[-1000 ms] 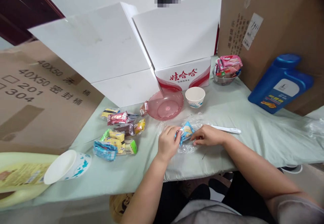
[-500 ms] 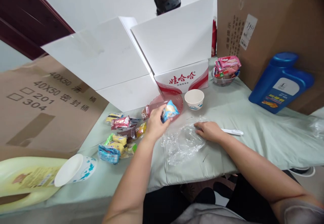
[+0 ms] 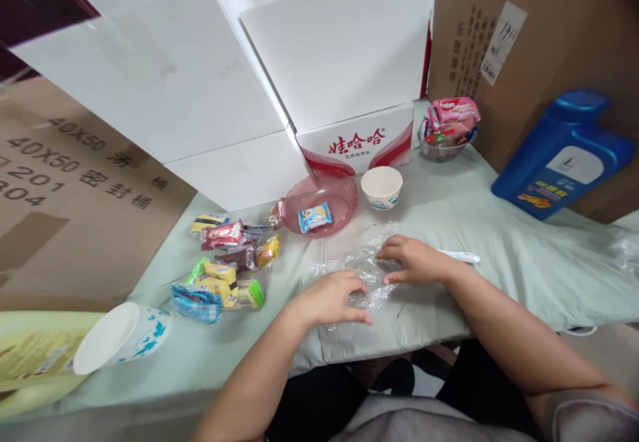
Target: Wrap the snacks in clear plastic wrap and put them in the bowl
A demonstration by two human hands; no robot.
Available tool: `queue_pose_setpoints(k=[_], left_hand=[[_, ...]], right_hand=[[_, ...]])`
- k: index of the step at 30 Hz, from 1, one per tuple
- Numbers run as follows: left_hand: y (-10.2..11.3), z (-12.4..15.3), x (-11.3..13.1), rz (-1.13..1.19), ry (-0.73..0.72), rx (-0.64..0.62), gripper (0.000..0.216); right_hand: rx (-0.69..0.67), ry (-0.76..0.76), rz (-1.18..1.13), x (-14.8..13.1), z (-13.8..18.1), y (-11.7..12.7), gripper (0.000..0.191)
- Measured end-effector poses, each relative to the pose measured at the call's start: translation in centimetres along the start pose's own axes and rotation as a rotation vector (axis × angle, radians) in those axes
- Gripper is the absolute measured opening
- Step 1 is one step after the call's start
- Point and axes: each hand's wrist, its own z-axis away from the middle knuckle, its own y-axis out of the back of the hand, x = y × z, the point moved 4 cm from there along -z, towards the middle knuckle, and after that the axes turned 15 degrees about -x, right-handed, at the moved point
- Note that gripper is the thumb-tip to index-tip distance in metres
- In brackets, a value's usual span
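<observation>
My left hand (image 3: 335,299) is over the near left part of a crumpled clear plastic bag (image 3: 357,259), thumb and fingers apart, with nothing held. My right hand (image 3: 412,260) rests at the bag's right side, its fingers spread and touching the film. Beyond the hands, a blue-wrapped snack (image 3: 315,217) lies in a pink transparent plate (image 3: 344,212). To the right of the plate stands a white paper bowl (image 3: 382,188) with a blue pattern. Part of a white plastic utensil (image 3: 462,255) shows behind my right wrist.
Several wrapped snacks (image 3: 224,282) lie at left, near a tipped paper bowl (image 3: 124,337) and a pale yellow jug (image 3: 34,362). White boxes (image 3: 339,49) stand behind the plate. At right are a clear bowl of snacks (image 3: 449,129), a blue bottle (image 3: 559,156) and a large carton (image 3: 529,42).
My left hand has let go of the blue-wrapped snack, now in the pink plate, and come back toward me to the plastic bag. My right hand's fingers have spread. The view has tilted down.
</observation>
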Motion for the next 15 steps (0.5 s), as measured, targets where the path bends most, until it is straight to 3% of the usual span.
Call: queue_pose_setpoints(k=[2, 4, 8, 10, 12, 15], left_hand=[[-0.5, 0.3, -0.5, 0.010, 0.007, -0.047, 0.038], [-0.6, 0.8, -0.9, 0.010, 0.024, -0.080, 0.032], [0.0, 2.2, -1.6, 0.109, 0.037, -0.150, 0.013], [0.6, 2.9, -2.3, 0.289, 0.017, -0.191, 0.010], [0.8, 3.5, -3.3, 0.555, 0.026, -0.272, 0.004], [0.3, 3.8, -5.0, 0.868, 0.133, -0.385, 0.011]], right_hand=[[-0.114, 0.034, -0.048, 0.0, 0.4, -0.1, 0.055], [-0.201, 0.028, -0.061, -0.1, 0.7, -0.1, 0.054], [-0.303, 0.062, -0.066, -0.8, 0.9, 0.1, 0.019], [-0.316, 0.113, -0.111, -1.3, 1.1, 0.4, 0.006], [-0.323, 0.117, -0.180, -1.5, 1.3, 0.5, 0.008], [-0.337, 0.003, -0.270, -1.2, 1.4, 0.4, 0.005]])
